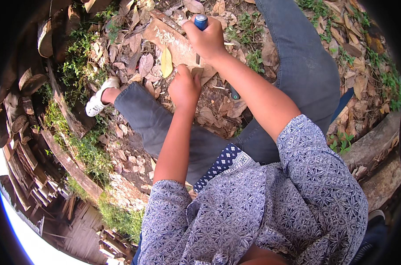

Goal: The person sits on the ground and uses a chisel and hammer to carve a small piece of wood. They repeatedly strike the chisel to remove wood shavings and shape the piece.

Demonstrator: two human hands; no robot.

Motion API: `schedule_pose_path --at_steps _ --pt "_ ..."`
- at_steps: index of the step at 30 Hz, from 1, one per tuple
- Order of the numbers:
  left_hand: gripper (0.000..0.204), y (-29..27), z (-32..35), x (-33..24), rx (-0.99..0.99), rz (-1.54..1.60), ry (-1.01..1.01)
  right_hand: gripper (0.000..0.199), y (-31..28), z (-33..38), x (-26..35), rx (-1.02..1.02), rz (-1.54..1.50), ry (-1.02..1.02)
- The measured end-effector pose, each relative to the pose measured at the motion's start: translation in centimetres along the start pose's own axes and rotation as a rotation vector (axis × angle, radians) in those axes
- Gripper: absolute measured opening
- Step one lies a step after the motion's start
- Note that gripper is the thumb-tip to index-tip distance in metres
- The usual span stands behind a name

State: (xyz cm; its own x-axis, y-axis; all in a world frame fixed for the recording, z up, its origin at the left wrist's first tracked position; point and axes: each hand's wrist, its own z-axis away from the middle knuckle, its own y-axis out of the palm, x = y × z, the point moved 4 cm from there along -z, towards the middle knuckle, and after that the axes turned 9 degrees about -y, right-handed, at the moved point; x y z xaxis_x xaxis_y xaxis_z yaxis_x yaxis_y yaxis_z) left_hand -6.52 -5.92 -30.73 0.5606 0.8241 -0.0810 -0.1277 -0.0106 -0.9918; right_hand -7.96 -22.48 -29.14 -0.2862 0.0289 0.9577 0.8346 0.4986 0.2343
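Wood curls (165, 36) on the board (181, 47)

The right grip (209, 39) is tight round a blue handle (201, 24). The left grip (185, 86) looks closed on a wood bit (197, 70) at the board's near end, by the blade (198, 58). Some cutting seems done, as curls lie there; I can't tell how much is left.
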Motion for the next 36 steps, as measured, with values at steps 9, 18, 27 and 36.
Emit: schedule_pose_path --at_steps 9,18,27,36 --pt "0.043 0.0 -0.2 -0.1 0.025 0.006 -0.033 0.035 -0.2 -0.7 0.1 -0.014 0.011 0.016" --pt "0.045 0.1 -0.6 -0.4 0.011 0.050 -0.002 0.034 -0.1 -0.5 -1.6 -0.062 0.086 0.015" --pt "0.044 0.0 -0.5 -0.6 0.004 0.048 -0.012 0.033 0.2 2.3 -4.9 0.055 0.118 0.031" --pt "0.045 -0.2 -0.2 -0.1 0.055 0.001 -0.055 0.032 0.6 -1.5 0.1 0.025 -0.049 -0.037"
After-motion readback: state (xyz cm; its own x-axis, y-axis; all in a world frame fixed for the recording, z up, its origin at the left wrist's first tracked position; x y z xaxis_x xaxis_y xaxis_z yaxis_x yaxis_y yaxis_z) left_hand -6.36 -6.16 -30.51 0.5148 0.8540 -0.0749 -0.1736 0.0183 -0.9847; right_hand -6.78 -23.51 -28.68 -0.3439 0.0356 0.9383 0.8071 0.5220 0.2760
